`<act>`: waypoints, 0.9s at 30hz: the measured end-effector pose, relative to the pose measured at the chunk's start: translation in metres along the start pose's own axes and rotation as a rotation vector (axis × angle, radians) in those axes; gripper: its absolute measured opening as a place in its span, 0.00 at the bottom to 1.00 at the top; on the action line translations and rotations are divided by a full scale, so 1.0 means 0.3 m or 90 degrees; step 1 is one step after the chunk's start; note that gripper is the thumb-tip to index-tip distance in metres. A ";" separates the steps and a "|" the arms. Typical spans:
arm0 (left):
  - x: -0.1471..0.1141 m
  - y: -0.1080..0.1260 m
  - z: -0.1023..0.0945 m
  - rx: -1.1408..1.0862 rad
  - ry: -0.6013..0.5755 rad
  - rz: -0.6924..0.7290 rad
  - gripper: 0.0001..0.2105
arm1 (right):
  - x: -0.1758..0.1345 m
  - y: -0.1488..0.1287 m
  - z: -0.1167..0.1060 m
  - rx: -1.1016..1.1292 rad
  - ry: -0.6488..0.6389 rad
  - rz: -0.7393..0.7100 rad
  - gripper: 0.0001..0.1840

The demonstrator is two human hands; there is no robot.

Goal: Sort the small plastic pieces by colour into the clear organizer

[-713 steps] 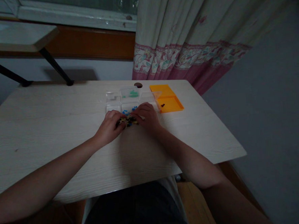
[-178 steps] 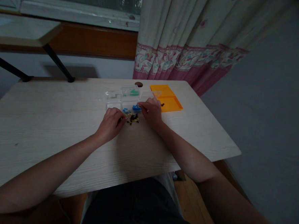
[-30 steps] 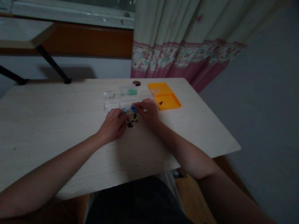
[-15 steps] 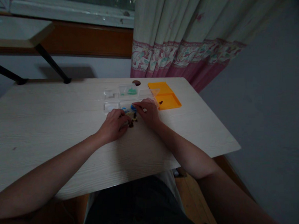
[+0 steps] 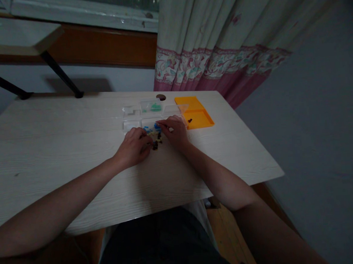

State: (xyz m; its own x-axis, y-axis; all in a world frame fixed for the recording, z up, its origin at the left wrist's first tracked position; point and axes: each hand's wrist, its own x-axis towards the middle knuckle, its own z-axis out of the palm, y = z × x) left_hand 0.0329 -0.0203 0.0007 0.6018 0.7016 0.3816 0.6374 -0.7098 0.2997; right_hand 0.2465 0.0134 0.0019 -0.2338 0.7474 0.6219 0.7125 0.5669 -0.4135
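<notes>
My left hand (image 5: 135, 145) rests on the table with fingers loosely curved, thumb apart from forefinger, at the edge of a small heap of dark brown and pale yellow pieces (image 5: 155, 145). My right hand (image 5: 175, 131) is closed in a pinch over the front of a clear plastic compartment tray (image 5: 132, 124). A round blue piece (image 5: 157, 126) shows right at its fingertips; whether it is gripped or lies beneath them I cannot tell. Smaller blue bits (image 5: 147, 128) lie between the hands. Green pieces (image 5: 155, 107) sit in a rear compartment.
Right of the tray lies an open yellow case (image 5: 198, 116) with a small dark piece (image 5: 189, 120) in it. A cable hole (image 5: 161, 97) is behind the tray. A raised shelf (image 5: 18, 36) on black legs stands at the left, and a curtain (image 5: 200, 39) hangs behind the table (image 5: 60, 143).
My left hand has shifted very slightly left, away from the dark pieces. The right hand keeps its pinch in the same spot.
</notes>
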 end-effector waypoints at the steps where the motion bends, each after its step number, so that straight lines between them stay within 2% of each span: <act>1: 0.000 -0.002 0.001 -0.001 -0.003 0.008 0.10 | 0.000 0.001 0.001 0.000 -0.001 0.001 0.15; 10: -0.003 -0.017 0.010 -0.017 0.021 -0.015 0.15 | 0.002 0.003 0.003 0.006 -0.005 0.012 0.16; 27: 0.001 -0.019 0.004 0.011 0.021 -0.025 0.09 | 0.001 0.005 0.006 0.005 -0.005 0.012 0.16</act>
State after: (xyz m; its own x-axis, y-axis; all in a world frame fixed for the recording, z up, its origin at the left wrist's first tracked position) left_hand 0.0301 -0.0159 -0.0018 0.5607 0.7261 0.3979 0.6683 -0.6806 0.3003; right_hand 0.2464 0.0151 0.0003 -0.2261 0.7602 0.6090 0.7109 0.5562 -0.4303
